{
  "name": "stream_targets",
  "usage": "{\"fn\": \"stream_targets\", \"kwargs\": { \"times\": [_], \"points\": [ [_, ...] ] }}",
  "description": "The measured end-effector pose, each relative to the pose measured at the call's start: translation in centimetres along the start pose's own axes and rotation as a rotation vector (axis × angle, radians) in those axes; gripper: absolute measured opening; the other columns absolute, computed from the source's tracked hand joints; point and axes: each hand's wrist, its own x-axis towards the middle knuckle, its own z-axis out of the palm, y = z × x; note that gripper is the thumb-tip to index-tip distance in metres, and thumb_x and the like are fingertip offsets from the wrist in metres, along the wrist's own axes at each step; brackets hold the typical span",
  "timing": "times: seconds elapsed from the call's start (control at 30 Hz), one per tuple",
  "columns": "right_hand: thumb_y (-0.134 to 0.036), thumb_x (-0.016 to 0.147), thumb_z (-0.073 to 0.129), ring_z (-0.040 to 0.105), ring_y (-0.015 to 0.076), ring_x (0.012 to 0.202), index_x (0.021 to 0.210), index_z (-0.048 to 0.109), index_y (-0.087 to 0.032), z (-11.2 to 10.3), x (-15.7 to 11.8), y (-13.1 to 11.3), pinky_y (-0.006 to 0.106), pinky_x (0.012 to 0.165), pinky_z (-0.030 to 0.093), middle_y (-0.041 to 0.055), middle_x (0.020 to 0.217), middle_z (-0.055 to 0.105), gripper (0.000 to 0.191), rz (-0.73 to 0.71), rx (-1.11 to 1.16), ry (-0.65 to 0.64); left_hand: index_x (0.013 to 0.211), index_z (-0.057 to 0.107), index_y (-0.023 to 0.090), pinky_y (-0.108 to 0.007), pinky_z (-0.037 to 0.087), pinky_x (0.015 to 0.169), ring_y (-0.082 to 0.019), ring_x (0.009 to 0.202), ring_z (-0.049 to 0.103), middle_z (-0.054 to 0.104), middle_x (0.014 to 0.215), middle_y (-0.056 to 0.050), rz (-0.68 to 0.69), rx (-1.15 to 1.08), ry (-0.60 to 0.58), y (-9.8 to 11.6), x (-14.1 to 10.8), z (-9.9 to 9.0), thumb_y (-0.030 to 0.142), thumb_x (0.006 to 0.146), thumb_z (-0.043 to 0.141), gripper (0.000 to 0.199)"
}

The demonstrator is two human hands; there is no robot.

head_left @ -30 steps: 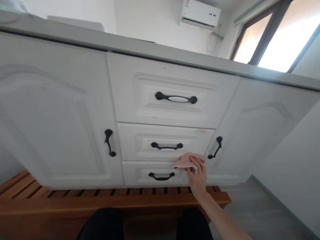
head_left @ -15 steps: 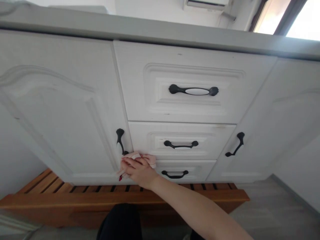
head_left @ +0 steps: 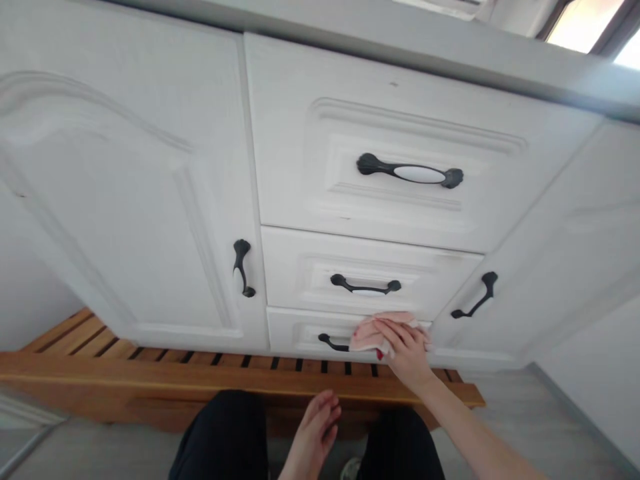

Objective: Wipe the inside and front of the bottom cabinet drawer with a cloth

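Note:
My right hand (head_left: 406, 350) presses a pink cloth (head_left: 367, 333) against the right part of the bottom drawer (head_left: 295, 327). The cloth covers the right end of that drawer's black handle (head_left: 333, 343). A small red bit shows at the cloth's lower edge. Between my knees, just before the edge of the wooden slatted bench (head_left: 200, 381), my left hand (head_left: 316, 430) holds nothing, its fingers loosely stretched and a little apart.
Above are the middle drawer (head_left: 450, 263) and top drawer (head_left: 295, 193), each with a black handle. A left door (head_left: 125, 247) and a right door (head_left: 545, 287) flank them, their handles sticking out. The grey countertop edge (head_left: 325, 33) runs overhead.
My right hand has moved the cloth rightward, from beside the left door's handle to the bottom drawer's right part. My left hand has come into view. The view has shifted slightly.

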Motion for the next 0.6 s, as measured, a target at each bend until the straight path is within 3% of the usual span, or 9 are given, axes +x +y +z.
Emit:
{"fn": "stream_targets", "kwargs": {
  "times": [0.07, 0.13, 0.27, 0.37, 0.5, 0.6],
  "points": [
    [-0.013, 0.086, 0.058, 0.059, 0.0231, 0.111, 0.105, 0.068, -0.028, -1.0, -2.7, 2.6, 0.046, 0.096, 0.041, 0.0025, 0.124, 0.069, 0.026, 0.026, -0.074, -0.012, 0.111, 0.066, 0.027, -0.021, 0.051, 0.081, -0.013, 0.108, 0.066, 0.07, 0.119, -0.003, 0.092, -0.115, -0.119, 1.7, 0.5, 2.5, 0.021, 0.086, 0.066, 0.026],
    [-0.015, 0.085, 0.061, 0.058, 0.0256, 0.111, 0.098, 0.069, -0.027, -1.6, -4.8, 4.5, 0.048, 0.097, 0.044, 0.005, 0.123, 0.068, 0.02, 0.087, -0.118, -0.007, 0.106, 0.066, 0.023, -0.024, 0.052, 0.083, -0.015, 0.104, 0.066, 0.071, 0.11, -0.004, 0.122, -0.213, -0.18, 3.5, 0.5, 5.2, 0.02, 0.085, 0.068, 0.021],
    [-0.014, 0.085, 0.062, 0.055, 0.0282, 0.116, 0.082, 0.069, -0.024, -2.2, -6.3, 5.2, 0.05, 0.096, 0.05, 0.0085, 0.129, 0.061, 0.013, 0.161, -0.099, 0.022, 0.095, 0.066, 0.02, -0.024, 0.053, 0.079, -0.014, 0.096, 0.067, 0.071, 0.098, -0.002, 0.119, -0.305, -0.235, 5.1, 0.4, 8.8, 0.016, 0.086, 0.065, 0.01],
    [-0.011, 0.085, 0.059, 0.051, 0.0306, 0.122, 0.08, 0.069, -0.023, -2.5, -5.8, 4.0, 0.053, 0.096, 0.053, 0.0112, 0.134, 0.055, 0.016, 0.232, -0.05, 0.029, 0.101, 0.066, 0.022, -0.02, 0.052, 0.075, -0.013, 0.103, 0.067, 0.07, 0.107, -0.001, 0.138, -0.328, -0.246, 4.7, 0.5, 9.5, 0.012, 0.086, 0.063, 0.018],
    [-0.005, 0.082, 0.051, 0.049, 0.0322, 0.127, 0.1, 0.07, -0.024, -2.9, -5.4, 2.5, 0.056, 0.1, 0.053, 0.0108, 0.136, 0.052, 0.033, 0.351, 0.039, 0.003, 0.103, 0.065, 0.023, -0.015, 0.05, 0.069, -0.012, 0.107, 0.066, 0.069, 0.117, 0.0, 0.167, -0.307, -0.225, 4.2, 0.6, 9.4, 0.007, 0.081, 0.064, 0.027],
    [-0.004, 0.079, 0.044, 0.059, 0.0282, 0.115, 0.111, 0.068, -0.029, -3.8, -5.8, 1.5, 0.048, 0.09, 0.06, 0.0095, 0.128, 0.056, 0.047, 0.357, 0.078, 0.04, 0.103, 0.066, 0.02, -0.015, 0.05, 0.065, -0.012, 0.1, 0.069, 0.071, 0.112, -0.001, 0.182, -0.279, -0.185, 4.1, 0.5, 9.4, 0.003, 0.08, 0.062, 0.029]
  ]
}}
